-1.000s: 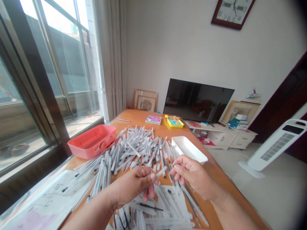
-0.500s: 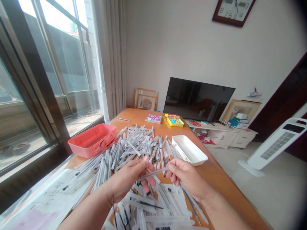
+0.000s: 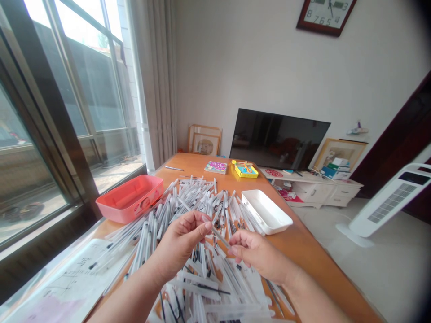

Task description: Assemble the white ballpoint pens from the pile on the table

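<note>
A slim translucent pen barrel (image 3: 220, 236) slants between my two hands above the heap. My left hand (image 3: 188, 235) pinches its upper end between thumb and forefinger. At its lower end, the fingers of my right hand (image 3: 254, 252) are closed around the tip. Beneath and beyond them lies a large pile of clear pen parts (image 3: 198, 197), several with black caps or ends. Closer to me, more clear tubes and caps (image 3: 232, 280) lie loosely mixed with thin black refills (image 3: 212, 288).
A red plastic bin (image 3: 129, 199) stands left of the pile, a white tray (image 3: 266, 211) right of it. Farther back on the wooden table (image 3: 313, 264) are a pen (image 3: 174, 168), a colourful book (image 3: 216, 167) and a yellow box (image 3: 245, 169). A marked paper sheet (image 3: 77, 278) lies at left.
My left hand has risen and turned, and my right hand has moved slightly down and right. The pen barrel between them now tilts down to the right instead of up.
</note>
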Tool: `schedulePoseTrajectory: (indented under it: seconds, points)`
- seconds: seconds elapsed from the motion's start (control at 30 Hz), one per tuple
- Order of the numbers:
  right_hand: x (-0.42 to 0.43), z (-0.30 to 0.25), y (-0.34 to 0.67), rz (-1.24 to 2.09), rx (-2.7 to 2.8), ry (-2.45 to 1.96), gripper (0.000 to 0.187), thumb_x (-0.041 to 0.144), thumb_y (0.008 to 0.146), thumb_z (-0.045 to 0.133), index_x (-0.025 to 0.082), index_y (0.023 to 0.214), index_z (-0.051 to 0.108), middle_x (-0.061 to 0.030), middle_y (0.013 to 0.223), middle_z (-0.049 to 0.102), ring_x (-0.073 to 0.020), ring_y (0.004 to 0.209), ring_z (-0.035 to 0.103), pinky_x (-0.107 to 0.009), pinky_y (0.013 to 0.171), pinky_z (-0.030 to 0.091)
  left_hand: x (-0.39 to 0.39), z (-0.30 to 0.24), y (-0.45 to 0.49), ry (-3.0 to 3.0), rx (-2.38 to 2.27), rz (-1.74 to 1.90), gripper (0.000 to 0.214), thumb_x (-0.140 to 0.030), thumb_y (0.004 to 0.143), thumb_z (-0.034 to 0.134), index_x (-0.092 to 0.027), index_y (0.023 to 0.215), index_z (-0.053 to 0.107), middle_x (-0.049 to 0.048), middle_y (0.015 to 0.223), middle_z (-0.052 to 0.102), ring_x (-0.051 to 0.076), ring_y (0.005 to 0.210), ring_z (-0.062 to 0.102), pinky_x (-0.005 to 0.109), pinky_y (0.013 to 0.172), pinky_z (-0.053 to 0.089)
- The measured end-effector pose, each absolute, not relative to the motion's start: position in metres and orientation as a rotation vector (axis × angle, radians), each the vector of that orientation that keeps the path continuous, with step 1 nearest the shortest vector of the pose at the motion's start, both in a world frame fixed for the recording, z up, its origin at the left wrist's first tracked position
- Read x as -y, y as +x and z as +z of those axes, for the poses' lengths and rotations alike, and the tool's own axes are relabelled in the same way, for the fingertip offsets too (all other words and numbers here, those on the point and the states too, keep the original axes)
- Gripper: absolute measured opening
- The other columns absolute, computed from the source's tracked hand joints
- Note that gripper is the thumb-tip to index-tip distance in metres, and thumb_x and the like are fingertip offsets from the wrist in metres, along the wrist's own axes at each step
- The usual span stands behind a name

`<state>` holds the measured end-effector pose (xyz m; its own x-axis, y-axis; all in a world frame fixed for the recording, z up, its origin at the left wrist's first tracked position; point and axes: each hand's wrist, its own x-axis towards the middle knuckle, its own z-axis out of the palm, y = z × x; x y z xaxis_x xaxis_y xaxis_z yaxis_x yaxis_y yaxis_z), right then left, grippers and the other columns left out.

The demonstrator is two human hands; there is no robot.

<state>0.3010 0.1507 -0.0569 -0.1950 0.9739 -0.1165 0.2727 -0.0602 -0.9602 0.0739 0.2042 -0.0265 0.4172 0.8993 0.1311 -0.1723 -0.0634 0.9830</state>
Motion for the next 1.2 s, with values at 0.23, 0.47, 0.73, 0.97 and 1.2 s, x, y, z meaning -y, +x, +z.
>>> schedulePoseTrajectory:
  seconds: [0.23,0.47,0.73,0.97,1.2]
  points:
    - [-0.149,-0.061,0.322,1.276,1.825,-1.532,0.009,0.025,0.082,0.061,0.017,0.081,0.065,0.0023,0.071,0.062,-0.0119,0.063,0.055,-0.021,0.056,0.04,-0.222,-0.035,0.062,1.133,-0.818,1.417,0.025,-0.041,0.084,0.069,-0.019,0.08,0.059,-0.0025,0.067,0.057,0.01,0.065,0.05,0.021,0.066,0.041]
    - [-0.163,-0.078,0.305,0.344,1.827,-1.935,0.021,0.037,0.088,0.057,0.021,0.075,0.06,0.0015,0.069,0.062,-0.0143,0.066,0.054,-0.025,0.058,0.03,-0.231,-0.06,0.068,1.234,-1.151,1.235,0.034,-0.049,0.077,0.071,-0.018,0.087,0.061,-0.0028,0.07,0.059,0.011,0.058,0.052,0.024,0.058,0.044]
    - [-0.167,-0.084,0.288,0.146,1.859,-2.139,0.022,0.04,0.086,0.062,0.022,0.074,0.062,-0.0022,0.073,0.068,-0.0172,0.07,0.058,-0.028,0.06,0.026,-0.228,-0.081,0.07,1.485,-1.226,1.121,0.047,-0.046,0.069,0.075,-0.019,0.107,0.07,0.0041,0.085,0.07,0.015,0.059,0.056,0.026,0.056,0.04]
    - [-0.17,-0.081,0.302,0.239,1.75,-2.225,0.024,0.036,0.09,0.054,0.022,0.072,0.061,-0.0021,0.068,0.067,-0.0155,0.063,0.057,-0.027,0.055,0.023,-0.232,-0.081,0.07,1.449,-1.192,1.13,0.043,-0.051,0.078,0.067,-0.017,0.105,0.069,0.0086,0.096,0.071,0.019,0.076,0.063,0.027,0.065,0.046]
    - [-0.171,-0.081,0.292,0.067,1.864,-2.289,0.021,0.039,0.088,0.057,0.021,0.077,0.061,-0.0079,0.077,0.071,-0.0233,0.074,0.065,-0.03,0.058,0.026,-0.227,-0.078,0.077,1.419,-1.093,1.039,0.043,-0.051,0.08,0.065,-0.014,0.101,0.069,0.0047,0.083,0.068,0.014,0.063,0.054,0.026,0.06,0.043]
